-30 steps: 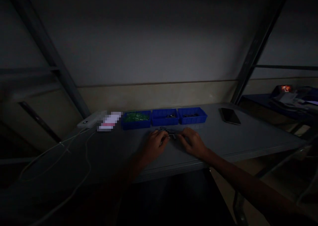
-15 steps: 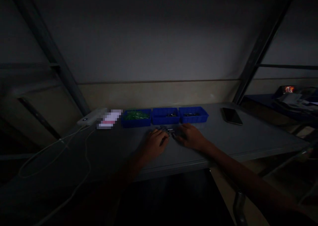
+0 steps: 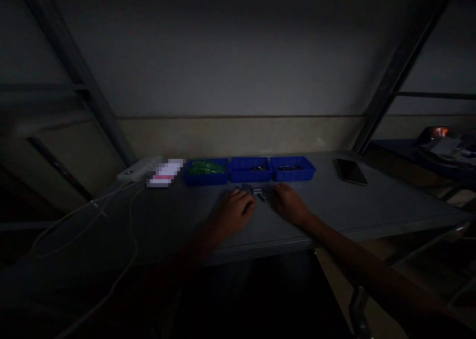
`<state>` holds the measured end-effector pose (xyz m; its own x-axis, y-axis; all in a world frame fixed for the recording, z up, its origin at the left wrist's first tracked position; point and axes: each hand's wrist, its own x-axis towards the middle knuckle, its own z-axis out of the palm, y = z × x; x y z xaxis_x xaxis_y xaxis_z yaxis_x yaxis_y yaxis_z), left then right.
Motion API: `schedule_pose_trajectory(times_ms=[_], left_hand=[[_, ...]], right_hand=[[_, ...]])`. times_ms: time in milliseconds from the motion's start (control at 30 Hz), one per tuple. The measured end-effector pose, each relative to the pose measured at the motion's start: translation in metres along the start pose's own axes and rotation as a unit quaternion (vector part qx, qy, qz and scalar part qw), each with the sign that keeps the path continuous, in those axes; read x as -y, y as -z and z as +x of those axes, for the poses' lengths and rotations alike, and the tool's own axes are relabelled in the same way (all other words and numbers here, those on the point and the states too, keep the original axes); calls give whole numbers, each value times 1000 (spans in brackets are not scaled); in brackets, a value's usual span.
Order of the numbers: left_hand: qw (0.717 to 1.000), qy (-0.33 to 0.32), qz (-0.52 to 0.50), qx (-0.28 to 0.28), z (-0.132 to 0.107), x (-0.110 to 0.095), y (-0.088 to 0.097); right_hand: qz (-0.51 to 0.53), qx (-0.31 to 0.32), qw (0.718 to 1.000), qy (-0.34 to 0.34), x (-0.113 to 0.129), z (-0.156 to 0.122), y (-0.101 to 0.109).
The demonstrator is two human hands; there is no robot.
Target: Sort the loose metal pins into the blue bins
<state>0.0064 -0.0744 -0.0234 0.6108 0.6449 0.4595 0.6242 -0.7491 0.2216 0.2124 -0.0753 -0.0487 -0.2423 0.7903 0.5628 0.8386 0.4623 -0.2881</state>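
Observation:
The scene is dim. My left hand [image 3: 236,211] lies on the grey table [image 3: 372,205] with its fingers curled loosely beside a small heap of dark metal parts [image 3: 254,191]. My right hand [image 3: 289,203] rests just right of that heap, fingers bent down on the table top; I cannot make out anything in either hand. Behind the heap stand three blue trays in a row: the left tray [image 3: 205,172] holds green pieces, the middle tray [image 3: 250,169] and the right tray [image 3: 293,168] hold a few dark parts.
A dark phone [image 3: 351,171] lies at the right of the table. At the back left are a white power bank [image 3: 136,171] with white cables [image 3: 111,200] and a blurred-out card [image 3: 165,173]. Metal shelf posts rise on both sides. Another cluttered table [image 3: 442,145] is at far right.
My right hand has drawn a little to the right, away from the heap of parts, which now shows between my hands. The view has tilted slightly.

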Motion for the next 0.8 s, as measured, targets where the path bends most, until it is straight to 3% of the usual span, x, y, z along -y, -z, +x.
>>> schedule_pose_trajectory(times_ms=[100,200,267,433,800], left_hand=[[999,11,-21,-24,-1,0,0],[998,-1,-32,-54,-1,-1,0],[999,-19,-20,-46,-1,-1,0],[999,-28,-11,-31,0,1,-1],[997,-16,-47,-57,0,0,3]], right_hand=[[47,-33,998,22,8,-4,2],[119,-3,987,112,23,-10,4],[148,2,978,144,31,-12,5],[180,-37,972,146,37,-12,9],[179,-33,978,107,37,-12,12]])
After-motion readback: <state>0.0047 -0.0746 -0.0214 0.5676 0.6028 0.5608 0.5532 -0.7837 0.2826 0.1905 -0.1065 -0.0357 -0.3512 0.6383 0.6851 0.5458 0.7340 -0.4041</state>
